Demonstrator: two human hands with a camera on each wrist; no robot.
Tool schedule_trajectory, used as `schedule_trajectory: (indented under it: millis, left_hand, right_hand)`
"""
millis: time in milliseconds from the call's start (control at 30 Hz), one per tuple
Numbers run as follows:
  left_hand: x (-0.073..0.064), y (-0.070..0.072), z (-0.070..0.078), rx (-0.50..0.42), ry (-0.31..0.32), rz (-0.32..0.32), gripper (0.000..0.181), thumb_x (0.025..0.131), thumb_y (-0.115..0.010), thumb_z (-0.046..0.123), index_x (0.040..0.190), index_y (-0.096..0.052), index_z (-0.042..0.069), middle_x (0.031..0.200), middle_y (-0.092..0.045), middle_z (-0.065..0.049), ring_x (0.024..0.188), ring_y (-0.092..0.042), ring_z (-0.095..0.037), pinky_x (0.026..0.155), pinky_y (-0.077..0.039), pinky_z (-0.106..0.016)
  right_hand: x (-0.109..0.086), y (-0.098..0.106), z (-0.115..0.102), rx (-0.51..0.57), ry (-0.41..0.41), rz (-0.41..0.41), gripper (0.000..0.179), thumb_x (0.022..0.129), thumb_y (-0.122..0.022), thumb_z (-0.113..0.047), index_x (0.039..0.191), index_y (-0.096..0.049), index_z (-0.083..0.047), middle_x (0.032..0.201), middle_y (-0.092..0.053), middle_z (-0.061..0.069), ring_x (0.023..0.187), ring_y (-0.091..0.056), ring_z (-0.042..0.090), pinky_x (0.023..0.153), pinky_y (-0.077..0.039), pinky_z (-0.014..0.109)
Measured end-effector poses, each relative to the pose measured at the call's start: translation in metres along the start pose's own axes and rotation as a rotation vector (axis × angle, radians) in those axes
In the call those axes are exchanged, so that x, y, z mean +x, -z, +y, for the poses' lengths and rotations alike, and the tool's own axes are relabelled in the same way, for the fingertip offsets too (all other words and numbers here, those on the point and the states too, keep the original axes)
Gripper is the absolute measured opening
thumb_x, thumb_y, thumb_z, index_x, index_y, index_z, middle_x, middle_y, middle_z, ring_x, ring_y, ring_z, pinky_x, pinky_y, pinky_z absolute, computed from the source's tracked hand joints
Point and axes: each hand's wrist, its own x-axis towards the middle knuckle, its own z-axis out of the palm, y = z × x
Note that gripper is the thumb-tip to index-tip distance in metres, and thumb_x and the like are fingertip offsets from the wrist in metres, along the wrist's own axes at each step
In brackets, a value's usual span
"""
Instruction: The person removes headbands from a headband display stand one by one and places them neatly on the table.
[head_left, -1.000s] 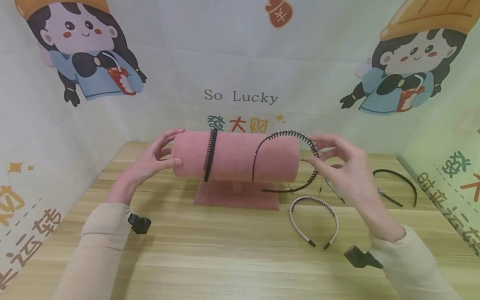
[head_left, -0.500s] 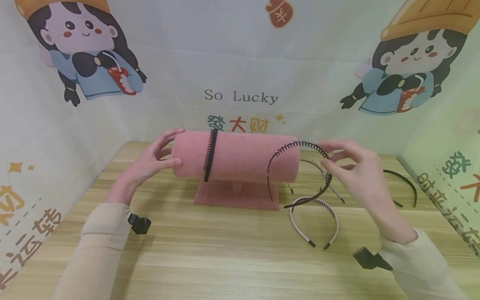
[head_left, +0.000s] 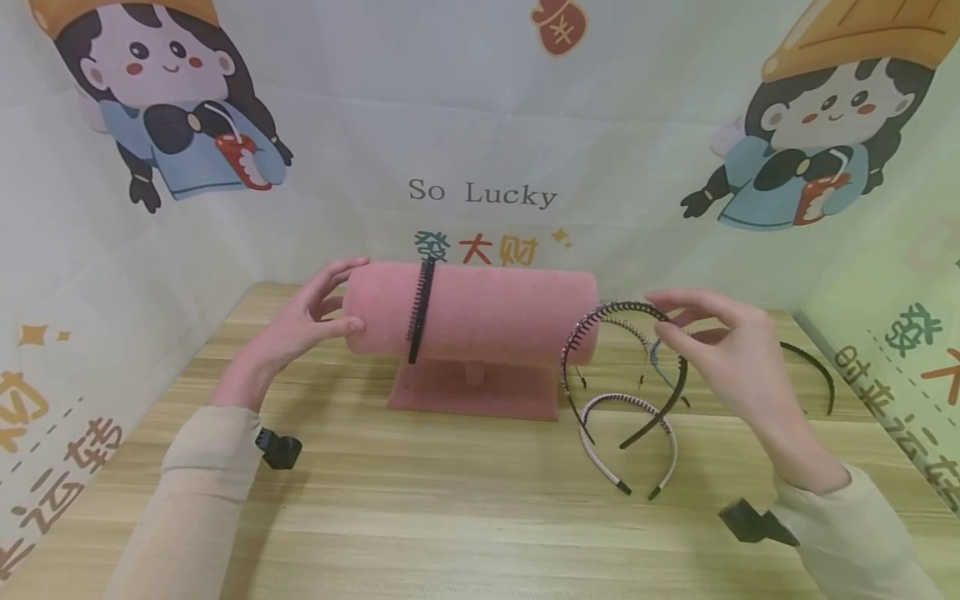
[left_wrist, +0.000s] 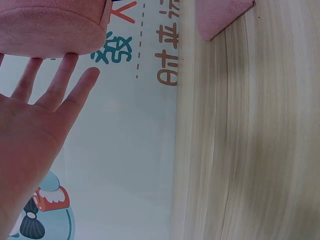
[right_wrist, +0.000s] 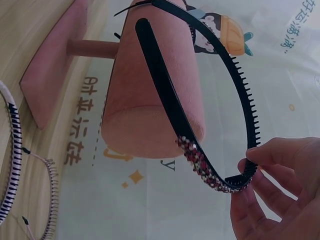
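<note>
A pink padded headband stand [head_left: 510, 312], a roll on a post and flat base, stands on the table. My left hand [head_left: 307, 312] holds the roll's left end, thumb in front and fingers reaching to the far side; in the left wrist view the fingertips meet the end's edge. Around the roll's left part sits a black toothed headband [head_left: 421, 317]. My right hand [head_left: 723, 342] pinches another black headband, studded with red and clear stones [right_wrist: 202, 167], between thumb and fingers near its top. Its tips point down, and it overlaps the roll's right end in the head view.
On the wooden table [head_left: 420, 508] a white headband [head_left: 675, 454] lies in front of the stand's right side. Behind it are a pale toothed headband [head_left: 637, 331] and a blue one [head_left: 655, 358]. A black headband [head_left: 819, 367] lies far right. Printed cloth encloses the back and sides.
The stone-studded headband has moved right and down with my right hand, from in front of the roll to beside its right end, and turned tips downward. My left hand has stayed put.
</note>
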Motion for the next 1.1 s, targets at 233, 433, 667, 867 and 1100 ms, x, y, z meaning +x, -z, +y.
schedule_trajectory:
  millis: [233,433,667,867,1100]
  left_hand:
    - [0.000,0.001,0.000,0.003,-0.014,-0.011,0.075,0.095,-0.064,0.008,0.156,-0.025,0.030,0.164,-0.021,-0.002,0.132,-0.045,-0.022,0.092,-0.052,-0.029]
    - [-0.001,0.001,0.000,-0.005,-0.022,-0.009,0.075,0.094,-0.064,0.007,0.155,-0.027,0.030,0.164,-0.023,-0.003,0.129,-0.047,-0.019,0.091,-0.052,-0.028]
    - [0.000,0.001,0.000,-0.003,-0.015,-0.006,0.075,0.094,-0.064,0.007,0.154,-0.028,0.033,0.164,-0.023,-0.002,0.129,-0.047,-0.019,0.092,-0.052,-0.028]
    - [0.000,0.001,0.001,0.001,-0.016,-0.014,0.075,0.095,-0.064,0.008,0.155,-0.027,0.033,0.164,-0.022,-0.004,0.129,-0.047,-0.019,0.091,-0.052,-0.028]
    - [0.000,0.002,0.000,0.001,-0.009,-0.012,0.075,0.094,-0.064,0.008,0.154,-0.028,0.034,0.164,-0.023,-0.003,0.129,-0.047,-0.018,0.091,-0.052,-0.030]
  right_hand:
    - [-0.001,0.005,0.008,-0.026,0.059,0.016,0.026,0.091,-0.071,-0.011,0.116,-0.073,-0.015,0.098,-0.061,-0.039,0.083,-0.058,-0.009,0.071,-0.047,0.006]
    - [-0.004,0.009,0.019,-0.081,0.101,0.020,0.021,0.090,-0.071,-0.010,0.110,-0.076,-0.016,0.097,-0.058,-0.041,0.082,-0.055,-0.010,0.072,-0.044,0.007]
    - [-0.009,0.014,0.037,-0.146,0.076,0.016,0.020,0.090,-0.071,-0.012,0.108,-0.077,-0.018,0.096,-0.054,-0.045,0.083,-0.049,-0.008,0.068,-0.040,0.012]
    - [-0.015,0.020,0.054,-0.186,0.043,0.012,0.020,0.090,-0.072,-0.014,0.109,-0.076,-0.020,0.090,-0.056,-0.039,0.080,-0.047,-0.007,0.061,-0.035,0.019]
    - [-0.022,0.028,0.075,-0.206,-0.003,0.017,0.019,0.090,-0.072,-0.015,0.108,-0.076,-0.017,0.097,-0.051,-0.048,0.082,-0.047,-0.013,0.057,-0.036,0.020]
